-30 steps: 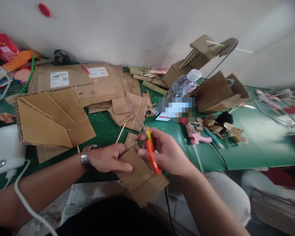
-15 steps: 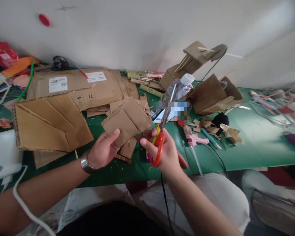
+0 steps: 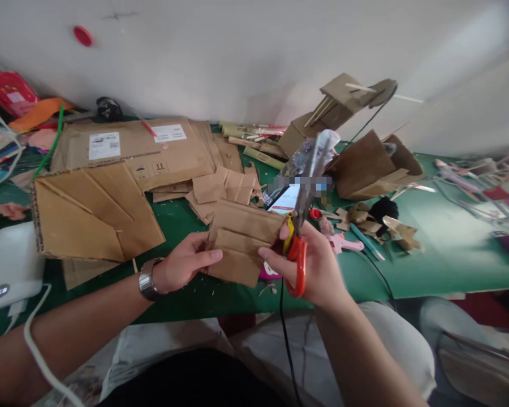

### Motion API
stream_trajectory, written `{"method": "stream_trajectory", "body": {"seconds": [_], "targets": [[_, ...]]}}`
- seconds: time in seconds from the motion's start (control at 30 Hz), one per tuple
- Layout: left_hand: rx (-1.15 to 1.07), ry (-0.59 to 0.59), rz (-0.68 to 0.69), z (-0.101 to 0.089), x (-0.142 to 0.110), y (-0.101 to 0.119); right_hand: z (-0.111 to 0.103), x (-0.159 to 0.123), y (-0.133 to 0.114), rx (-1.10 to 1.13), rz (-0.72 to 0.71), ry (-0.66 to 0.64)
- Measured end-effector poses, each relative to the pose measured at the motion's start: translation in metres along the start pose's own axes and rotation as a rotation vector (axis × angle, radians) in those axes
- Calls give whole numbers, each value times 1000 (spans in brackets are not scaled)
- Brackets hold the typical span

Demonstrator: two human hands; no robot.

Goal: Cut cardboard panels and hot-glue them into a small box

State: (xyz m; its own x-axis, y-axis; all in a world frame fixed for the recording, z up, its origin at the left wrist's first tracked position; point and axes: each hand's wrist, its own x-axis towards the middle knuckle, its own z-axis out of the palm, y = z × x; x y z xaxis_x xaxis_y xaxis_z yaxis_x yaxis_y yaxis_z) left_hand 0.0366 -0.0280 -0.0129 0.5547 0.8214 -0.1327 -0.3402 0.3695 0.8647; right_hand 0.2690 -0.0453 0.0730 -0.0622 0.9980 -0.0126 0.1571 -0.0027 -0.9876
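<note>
My left hand [image 3: 184, 265], a metal watch on its wrist, grips the left edge of a creased brown cardboard piece [image 3: 241, 240] held above the green table [image 3: 428, 254]. My right hand [image 3: 318, 263] is closed on scissors [image 3: 299, 237] with orange and yellow handles. Their blades point up and away, toward a plastic water bottle [image 3: 311, 152]. The right thumb also presses on the right edge of the cardboard piece.
A large cut cardboard sheet [image 3: 89, 212] and a flattened box [image 3: 136, 147] lie to the left, with cardboard scraps [image 3: 224, 189] behind the hands. A pink glue gun [image 3: 343, 243], a cardboard model [image 3: 348, 107] and a white device [image 3: 8, 260] with a cable sit around.
The cardboard piece was lifted from my lap and turned to face me. The scissors swung from pointing down to pointing up, and my right thumb came onto the cardboard.
</note>
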Motion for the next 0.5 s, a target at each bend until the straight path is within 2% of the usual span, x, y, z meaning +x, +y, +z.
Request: {"method": "stream_trajectory", "body": {"seconds": [0.1, 0.2, 0.33, 0.43, 0.5], "targets": [[124, -40, -4, 1, -1, 3, 0, -2, 1, -27, 65, -56], [126, 86, 6, 7, -2, 2, 7, -3, 4, 0, 108, -63], [-80, 277, 51, 9, 0, 3, 9, -8, 8, 169, 81, -63], [-223, 328, 62, 3, 1, 9, 9, -19, 10, 313, 84, -125], [-272, 334, 52, -2, 1, 14, 10, -28, 13, 322, 117, -192]]}}
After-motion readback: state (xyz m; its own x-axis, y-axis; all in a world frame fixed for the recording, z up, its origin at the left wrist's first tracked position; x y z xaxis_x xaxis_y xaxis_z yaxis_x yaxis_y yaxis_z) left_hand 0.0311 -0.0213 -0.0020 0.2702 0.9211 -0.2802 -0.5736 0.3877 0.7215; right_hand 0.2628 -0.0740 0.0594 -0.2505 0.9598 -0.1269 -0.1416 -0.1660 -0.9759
